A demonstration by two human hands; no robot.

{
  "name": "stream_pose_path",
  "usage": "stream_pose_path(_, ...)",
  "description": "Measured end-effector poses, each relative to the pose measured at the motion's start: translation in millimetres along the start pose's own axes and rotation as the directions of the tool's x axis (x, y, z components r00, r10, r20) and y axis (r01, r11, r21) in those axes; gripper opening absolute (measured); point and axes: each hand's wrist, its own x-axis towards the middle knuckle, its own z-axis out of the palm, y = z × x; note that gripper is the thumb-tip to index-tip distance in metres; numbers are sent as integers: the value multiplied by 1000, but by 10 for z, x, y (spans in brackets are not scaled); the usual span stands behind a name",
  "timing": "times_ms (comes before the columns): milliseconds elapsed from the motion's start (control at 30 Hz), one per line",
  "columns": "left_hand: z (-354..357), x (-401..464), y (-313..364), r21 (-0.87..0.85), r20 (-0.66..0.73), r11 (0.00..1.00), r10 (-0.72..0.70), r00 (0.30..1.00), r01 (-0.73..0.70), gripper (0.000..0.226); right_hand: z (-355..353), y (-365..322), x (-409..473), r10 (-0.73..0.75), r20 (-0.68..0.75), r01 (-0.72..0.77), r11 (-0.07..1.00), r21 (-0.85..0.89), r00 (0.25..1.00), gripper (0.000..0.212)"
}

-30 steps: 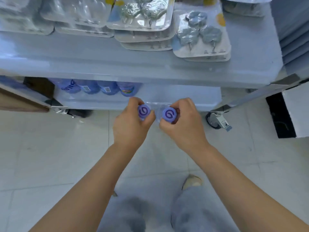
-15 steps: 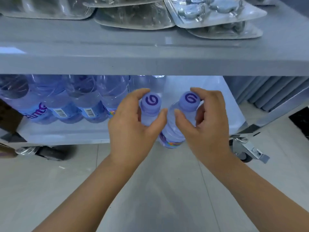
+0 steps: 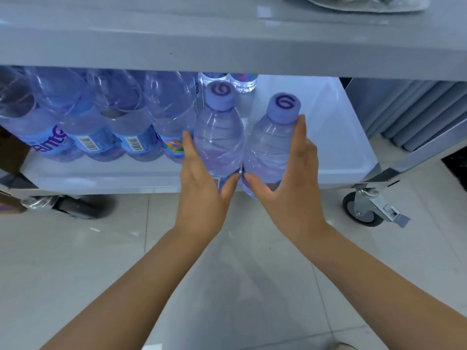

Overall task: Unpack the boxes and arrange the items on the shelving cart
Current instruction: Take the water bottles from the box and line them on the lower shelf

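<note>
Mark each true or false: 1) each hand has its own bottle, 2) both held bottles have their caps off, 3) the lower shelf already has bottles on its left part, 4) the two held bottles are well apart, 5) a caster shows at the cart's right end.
1) Each hand has its own bottle. True: the left hand holds the left bottle, the right hand holds the right bottle.
2) Caps off. False: both carry purple caps.
3) Lower shelf stocked on its left part. True: a row of bottles stands there.
4) Held bottles well apart. False: they sit side by side, about touching low down.
5) Caster at right end. True.
</note>
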Motion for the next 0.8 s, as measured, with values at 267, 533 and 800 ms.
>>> stream_pose_path(267,85,330,-53,249,53,965,-98,994,82,90,145,294,28,240,207,-296,903,312,948,57)
stream_pose_path(533,544,645,-46,112,-112,978,-163,980,175,87,387,520,499,221,201,-262,942,209,954,64)
stream_pose_path(800,650,772,-158,175,-34,908,-382,923,382,58,571,691,556,258,165,-288,938,196,952,64)
